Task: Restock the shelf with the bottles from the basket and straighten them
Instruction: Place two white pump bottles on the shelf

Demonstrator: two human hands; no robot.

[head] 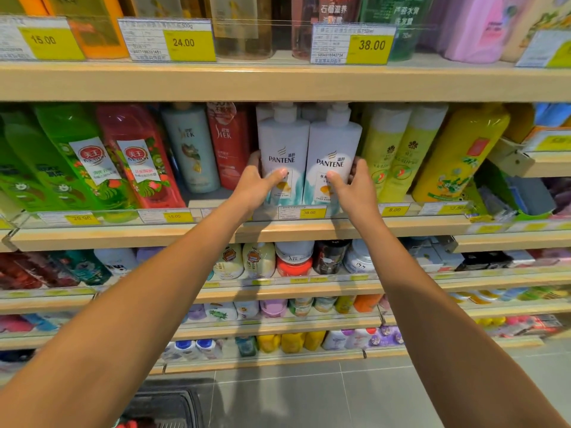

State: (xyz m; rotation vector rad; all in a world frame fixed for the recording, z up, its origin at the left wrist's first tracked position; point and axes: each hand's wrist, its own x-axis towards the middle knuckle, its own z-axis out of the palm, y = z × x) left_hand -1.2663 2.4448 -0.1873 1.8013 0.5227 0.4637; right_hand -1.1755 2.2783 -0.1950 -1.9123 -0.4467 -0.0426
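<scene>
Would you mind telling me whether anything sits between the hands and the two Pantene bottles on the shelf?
Nothing visible does: the left hand is already on the left Pantene bottle, and the right hand on the right Pantene bottle.

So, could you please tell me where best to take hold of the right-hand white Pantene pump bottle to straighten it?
Take the right-hand white Pantene pump bottle at mid-body from the front and its right side, where the right hand sits now. Its straight sides suit a wrapping grip, while the pump top sits close under the shelf above and its twin presses against its left.
</scene>
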